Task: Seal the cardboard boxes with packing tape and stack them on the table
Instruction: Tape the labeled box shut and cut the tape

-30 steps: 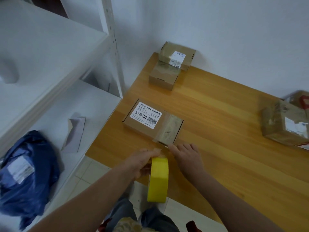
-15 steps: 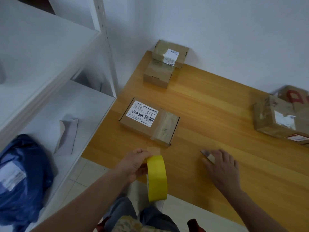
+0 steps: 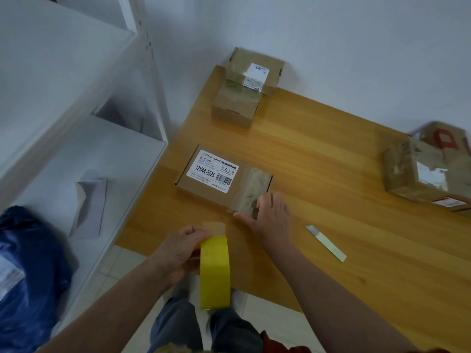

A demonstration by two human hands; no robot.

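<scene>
Wooden table (image 3: 318, 154), white wall (image 3: 344, 47), white shelving (image 3: 63, 72)

Matt brown cardboard box (image 3: 216, 182) — glossy clear tape, smooth varnished wood table (image 3: 331, 200), metal blade (image 3: 325, 242)

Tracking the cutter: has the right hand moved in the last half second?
Yes: the right hand left the flat metal blade and went left onto the taped end of the labelled cardboard box.
</scene>
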